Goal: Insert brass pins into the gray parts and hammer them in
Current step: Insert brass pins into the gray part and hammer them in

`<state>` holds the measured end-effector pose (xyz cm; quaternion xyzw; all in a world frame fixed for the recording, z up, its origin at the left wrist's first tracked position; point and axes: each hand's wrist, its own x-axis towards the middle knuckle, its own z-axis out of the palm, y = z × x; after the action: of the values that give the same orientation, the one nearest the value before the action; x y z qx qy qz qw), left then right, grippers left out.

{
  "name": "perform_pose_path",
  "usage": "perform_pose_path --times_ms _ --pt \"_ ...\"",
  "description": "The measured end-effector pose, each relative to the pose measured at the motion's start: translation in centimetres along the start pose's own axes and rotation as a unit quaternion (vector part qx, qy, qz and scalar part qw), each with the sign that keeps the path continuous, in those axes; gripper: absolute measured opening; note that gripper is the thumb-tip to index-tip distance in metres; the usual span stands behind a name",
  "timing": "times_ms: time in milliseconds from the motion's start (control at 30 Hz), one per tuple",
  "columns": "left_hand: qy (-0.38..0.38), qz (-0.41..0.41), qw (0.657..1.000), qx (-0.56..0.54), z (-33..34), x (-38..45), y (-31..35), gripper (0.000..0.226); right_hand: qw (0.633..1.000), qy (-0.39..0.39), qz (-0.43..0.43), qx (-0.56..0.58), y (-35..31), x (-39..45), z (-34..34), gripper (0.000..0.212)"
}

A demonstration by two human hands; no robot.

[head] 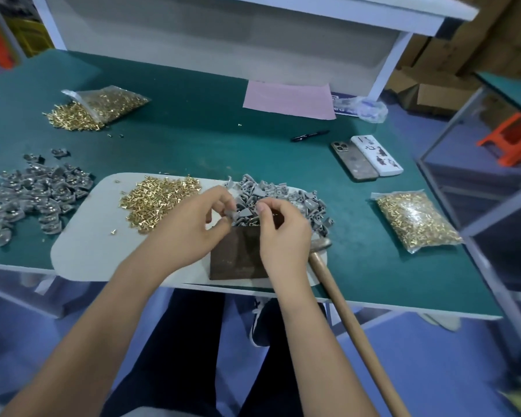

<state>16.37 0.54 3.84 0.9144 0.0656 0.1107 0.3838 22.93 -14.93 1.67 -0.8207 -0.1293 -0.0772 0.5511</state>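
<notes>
On your green table [193, 139]: a white mat [85, 254] bearing a loose pile of brass pins [160, 200], a heap of gray parts [283, 197] and a dark block [238, 257]. Your left hand [190, 230] pinches one gray part [233, 216] over the block; your right hand [283, 233] has its fingertips curled just beside that part. A hammer [343, 308] lies by your right wrist, handle past the table edge. Far left: a second gray heap [33, 194]. Behind it: an opened pin bag [103, 106]. Right: a sealed pin bag [415, 221], two phones [367, 161], a pen [310, 135], pink paper [289, 100].
</notes>
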Motion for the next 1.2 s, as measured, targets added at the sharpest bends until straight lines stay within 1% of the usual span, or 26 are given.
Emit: perform_pose_path --times_ms 100,233,300,367,533,633,733,867,933,1000,1167,1200 --pt "0.003 0.015 1.000 0.011 0.8 -1.7 1.0 0.025 1.000 0.002 0.021 0.015 0.1 0.1 -0.3 0.012" --pt "0.040 0.015 0.996 0.077 1.8 -3.0 0.9 0.024 0.999 0.016 0.037 0.027 0.2 0.0 -0.4 0.012" --pt "0.062 0.027 0.993 0.098 1.9 -3.3 0.7 0.024 0.999 0.019 0.035 0.025 0.2 0.1 -0.3 0.013" --pt "0.065 0.028 0.991 0.112 1.8 -3.7 0.4 0.025 0.999 0.020 0.029 0.024 0.1 0.0 -0.3 0.013" --pt "0.059 0.020 0.996 0.057 1.7 -4.6 0.0 0.035 0.999 0.021 0.024 0.027 0.3 0.1 -0.3 0.011" --pt "0.033 0.037 0.997 0.052 1.4 -4.4 0.2 0.039 0.999 0.022 0.023 0.043 0.2 0.1 -0.2 0.008" --pt "-0.025 0.055 0.994 0.094 1.2 -3.5 0.8 0.046 0.999 0.019 0.011 0.034 0.1 0.0 -0.1 0.007" --pt "-0.080 0.041 0.984 0.154 0.5 -2.0 1.6 0.047 0.999 0.021 0.003 0.026 0.3 0.0 -0.2 0.007" --pt "-0.088 0.037 0.980 0.176 0.0 -1.5 2.1 0.044 1.000 0.021 0.000 0.024 0.3 0.0 -0.2 0.007" --pt "-0.092 0.032 0.980 0.174 -0.4 -1.3 2.4 0.037 1.000 0.021 -0.008 0.016 0.4 0.0 -0.1 0.008" --pt "-0.081 0.009 0.988 0.128 -0.6 -1.6 2.3 0.020 0.999 0.022 -0.030 -0.003 0.5 0.0 0.1 0.009" --pt "-0.081 0.002 0.989 0.121 -0.5 -1.8 2.2 0.019 0.999 0.020 -0.030 -0.006 0.5 0.0 0.1 0.009"
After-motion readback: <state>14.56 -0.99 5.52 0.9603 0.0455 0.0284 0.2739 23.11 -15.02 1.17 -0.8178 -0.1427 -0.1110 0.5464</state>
